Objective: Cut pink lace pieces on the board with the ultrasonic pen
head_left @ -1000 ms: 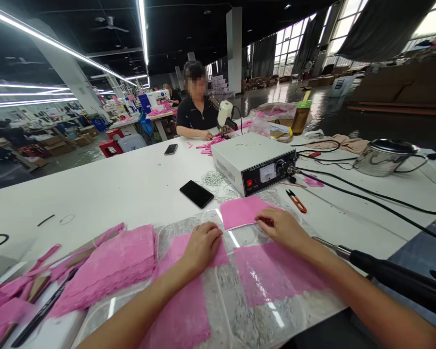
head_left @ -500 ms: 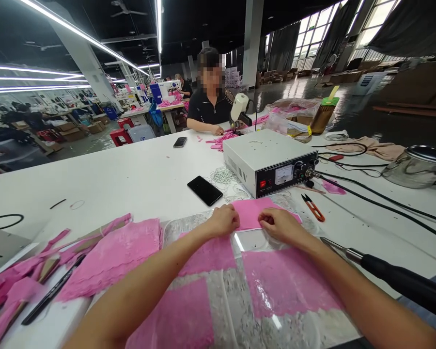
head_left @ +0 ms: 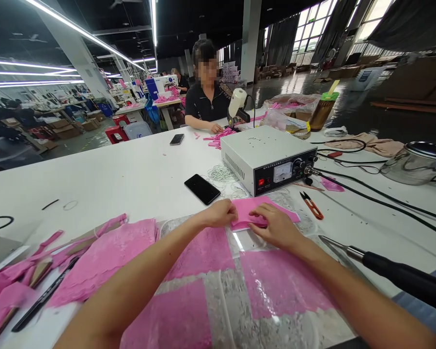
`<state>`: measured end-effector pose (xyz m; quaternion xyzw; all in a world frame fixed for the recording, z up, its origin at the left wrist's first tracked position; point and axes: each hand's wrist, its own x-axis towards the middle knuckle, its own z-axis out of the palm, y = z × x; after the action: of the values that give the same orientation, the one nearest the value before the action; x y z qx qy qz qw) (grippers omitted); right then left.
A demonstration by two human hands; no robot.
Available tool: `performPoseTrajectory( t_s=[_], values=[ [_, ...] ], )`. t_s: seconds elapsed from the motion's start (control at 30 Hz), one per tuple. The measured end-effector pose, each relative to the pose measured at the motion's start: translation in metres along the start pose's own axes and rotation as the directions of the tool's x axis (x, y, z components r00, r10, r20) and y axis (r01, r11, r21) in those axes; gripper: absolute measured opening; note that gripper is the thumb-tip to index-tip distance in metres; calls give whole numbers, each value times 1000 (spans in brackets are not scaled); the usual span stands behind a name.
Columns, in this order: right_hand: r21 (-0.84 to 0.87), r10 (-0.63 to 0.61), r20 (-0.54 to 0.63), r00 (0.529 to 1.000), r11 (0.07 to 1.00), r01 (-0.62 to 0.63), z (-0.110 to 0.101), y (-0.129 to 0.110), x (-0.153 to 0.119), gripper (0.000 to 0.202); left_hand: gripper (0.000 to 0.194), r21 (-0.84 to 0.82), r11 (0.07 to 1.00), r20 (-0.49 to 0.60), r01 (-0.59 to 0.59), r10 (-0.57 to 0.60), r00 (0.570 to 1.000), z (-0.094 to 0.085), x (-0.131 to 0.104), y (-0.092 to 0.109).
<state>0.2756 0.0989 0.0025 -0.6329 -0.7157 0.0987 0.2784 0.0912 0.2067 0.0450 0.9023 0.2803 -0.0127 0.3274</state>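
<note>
A piece of pink fabric (head_left: 245,207) with a white edge lies on the far end of a clear plastic sheet (head_left: 236,286). My left hand (head_left: 221,213) is closed, its fingertips pinching the left edge of that fabric. Over the fabric's front edge, my right hand (head_left: 276,225) has its thumb and fingers apart. Several pink rectangles (head_left: 279,281) show under the plastic sheet, nearer to me. To my left is a stack of pink fabric pieces (head_left: 109,257) with wavy edges.
A grey control box (head_left: 272,155) with a dial and cables stands behind the fabric. Around it are a phone (head_left: 202,189), orange thread snips (head_left: 311,205) and a black-handled tool (head_left: 396,271) on the right. A co-worker (head_left: 207,104) sits across the table. A black pen (head_left: 45,294) lies left.
My right hand has moved slightly left and its fingers have spread from a pinch. The fabric's front edge now looks lifted or folded. The view has shifted slightly.
</note>
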Motion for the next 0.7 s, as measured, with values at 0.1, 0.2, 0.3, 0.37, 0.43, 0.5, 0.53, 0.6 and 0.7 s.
performPoseTrajectory(
  t_s=[0.1,0.2,0.3,0.37,0.43,0.5,0.53,0.6,0.7],
  values=[
    [-106,2,-81,997,994,-11,4,8,3,14,29,-25,1000,-34,-7,6,999,-10,-2,6],
    [-205,13,-166,986,978,-48,-1,21,4,21,24,-46,999,-56,-26,23,998,-19,-8,15],
    [-269,-11,-206,978,962,-46,-13,29,-7,22,12,-74,995,-49,-62,58,997,-19,-20,28],
    [-291,-49,-208,977,956,-14,-22,29,-25,21,15,-103,990,-28,-92,90,996,-13,-30,38],
    [-303,-96,-203,974,953,30,-29,27,-49,21,16,-134,984,6,-117,119,993,-2,-41,48],
    [-310,-144,-207,968,948,75,-35,24,-76,22,18,-162,978,50,-132,142,989,12,-51,56],
    [-315,-167,-213,963,944,94,-37,23,-90,23,18,-171,976,71,-137,151,986,20,-55,58],
    [-326,-204,-230,951,937,122,-40,22,-114,24,16,-180,973,107,-148,168,980,35,-61,62],
    [-346,-237,-246,940,927,144,-42,22,-140,22,14,-177,970,140,-168,194,971,52,-65,64]
  ],
)
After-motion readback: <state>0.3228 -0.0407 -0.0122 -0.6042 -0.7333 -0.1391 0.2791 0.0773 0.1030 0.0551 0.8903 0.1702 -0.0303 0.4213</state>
